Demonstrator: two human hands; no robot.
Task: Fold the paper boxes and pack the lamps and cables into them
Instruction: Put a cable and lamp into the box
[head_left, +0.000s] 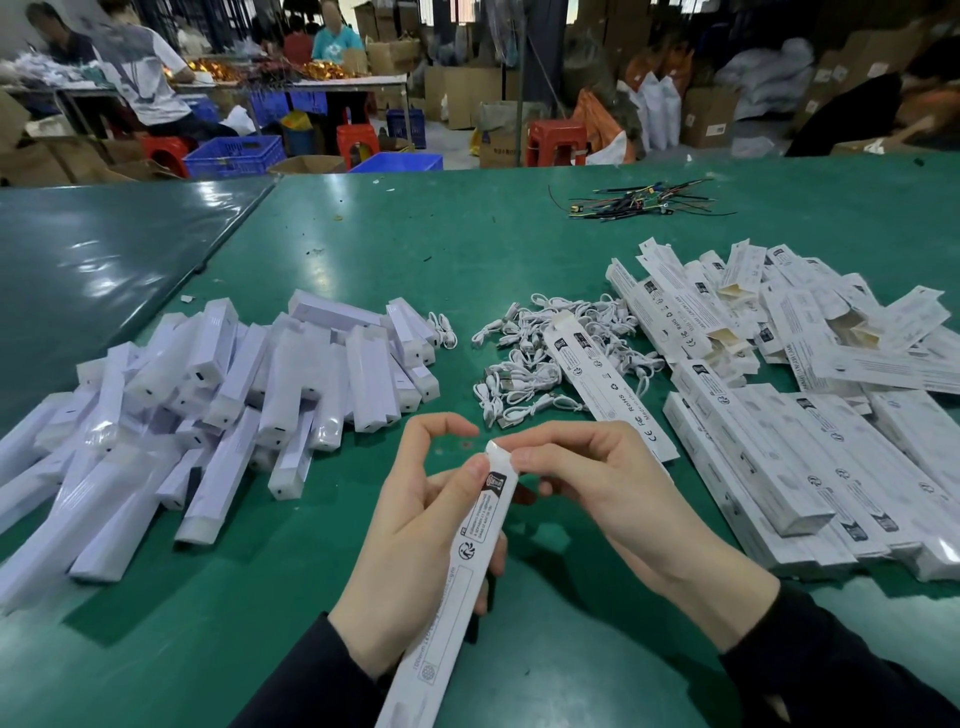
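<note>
I hold a long white paper box (457, 587) upright and tilted over the green table (363, 244). My left hand (421, 535) grips its upper part, thumb on the printed face. My right hand (597, 478) pinches the flap at the box's top end. A pile of white lamps in clear sleeves (208, 395) lies to the left. Coiled white cables (545, 358) are heaped in the middle, with one flat box (608, 384) lying across them. Flat and folded white boxes (810, 395) cover the right side.
A bundle of dark wires (639, 202) lies far back on the table. A darker green table (93, 260) adjoins at the left. Beyond are blue crates (234, 156), red stools (556, 140), cardboard cartons and people seated at another table.
</note>
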